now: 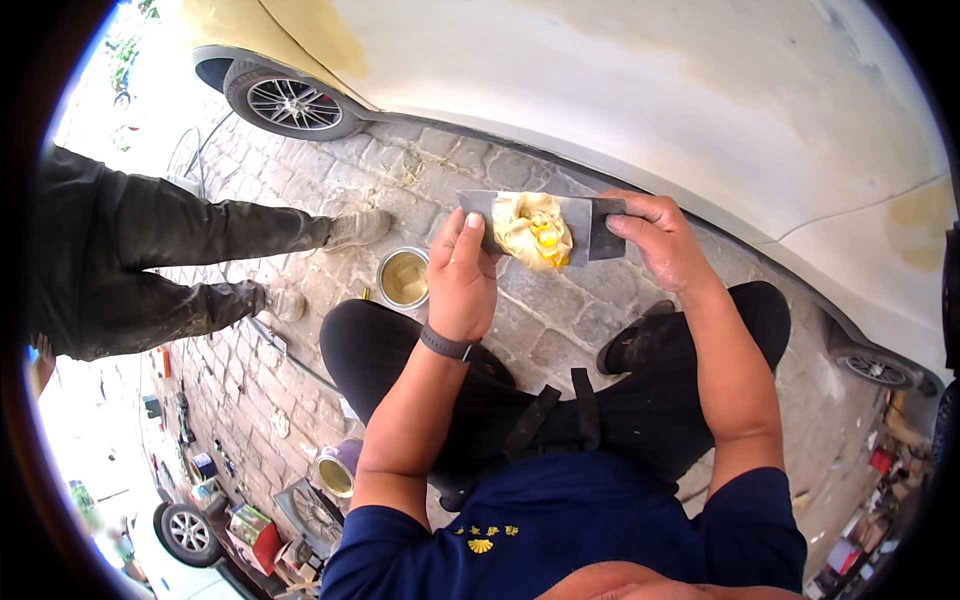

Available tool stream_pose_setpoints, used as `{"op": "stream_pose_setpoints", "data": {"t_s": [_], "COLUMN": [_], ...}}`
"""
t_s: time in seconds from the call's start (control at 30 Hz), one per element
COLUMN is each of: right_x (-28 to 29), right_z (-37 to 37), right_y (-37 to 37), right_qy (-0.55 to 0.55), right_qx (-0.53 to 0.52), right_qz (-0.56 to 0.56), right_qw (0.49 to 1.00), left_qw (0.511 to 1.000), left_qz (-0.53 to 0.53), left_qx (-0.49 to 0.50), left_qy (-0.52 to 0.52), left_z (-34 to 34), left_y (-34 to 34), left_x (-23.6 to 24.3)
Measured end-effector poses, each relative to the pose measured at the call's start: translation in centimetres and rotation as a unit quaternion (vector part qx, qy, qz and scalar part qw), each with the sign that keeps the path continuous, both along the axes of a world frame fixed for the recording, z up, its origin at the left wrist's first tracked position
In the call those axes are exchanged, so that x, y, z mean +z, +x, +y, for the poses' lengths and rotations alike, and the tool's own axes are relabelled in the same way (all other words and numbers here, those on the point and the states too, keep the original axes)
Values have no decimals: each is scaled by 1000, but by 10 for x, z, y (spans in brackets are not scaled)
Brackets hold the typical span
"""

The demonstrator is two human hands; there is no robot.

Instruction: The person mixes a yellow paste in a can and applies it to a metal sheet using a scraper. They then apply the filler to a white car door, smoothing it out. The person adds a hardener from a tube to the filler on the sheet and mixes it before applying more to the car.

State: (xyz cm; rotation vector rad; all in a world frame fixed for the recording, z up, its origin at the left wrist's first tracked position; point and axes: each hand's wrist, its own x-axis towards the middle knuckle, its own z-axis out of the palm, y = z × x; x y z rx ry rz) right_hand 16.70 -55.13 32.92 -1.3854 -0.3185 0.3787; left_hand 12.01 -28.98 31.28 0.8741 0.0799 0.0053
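Note:
My left hand (458, 285) is closed on a flat metal spreader (475, 198), which carries a lumpy mound of cream-coloured putty (522, 222) with a bright yellow streak of paste (548, 240). My right hand (655, 240) grips a second, darker spreader (607, 250) at the right edge of the mound, its thumb on top. Both hands are held up between my bent knees, over the paving. Just left of my left hand, down on the ground, stands an open tin (404, 277) with pale beige contents.
A pale car body with filler patches (650, 90) runs along the top and right, above a wheel (292, 105). A person in dark trousers (190, 220) stands at left. Hoses, another tin (335, 470), a loose wheel (188, 530) and clutter lie on the paving (550, 310).

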Motion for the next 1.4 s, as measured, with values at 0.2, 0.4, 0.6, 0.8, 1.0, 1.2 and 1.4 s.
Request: {"op": "stream_pose_setpoints", "data": {"t_s": [0.2, 0.4, 0.6, 0.8, 1.0, 1.2, 1.4], "right_x": [-24, -8, -5, -11, 1, 47, 38], "right_z": [36, 53, 44, 31, 29, 10, 15], "right_y": [-7, -11, -7, -4, -13, -12, -14], "right_qy": [115, 227, 232, 179, 113, -77, 0], "right_qx": [-86, -134, -179, -196, -212, -165, -88], "right_qz": [234, 291, 264, 194, 82, -365, -282], "right_qw": [962, 920, 919, 945, 967, 913, 955], "left_qw": [988, 895, 756, 699, 705, 874, 986], "left_qz": [25, -177, -309, -329, -279, -83, -16], "left_qx": [42, 161, 155, 105, 71, -1, -54], "left_qy": [-148, 377, 555, 626, 648, 479, 160], "left_z": [-15, -23, -26, -29, -30, -8, -11], "left_y": [11, 1, 5, 11, 6, 6, -1], "left_x": [11, -9, -10, -3, 2, -4, 7]}}
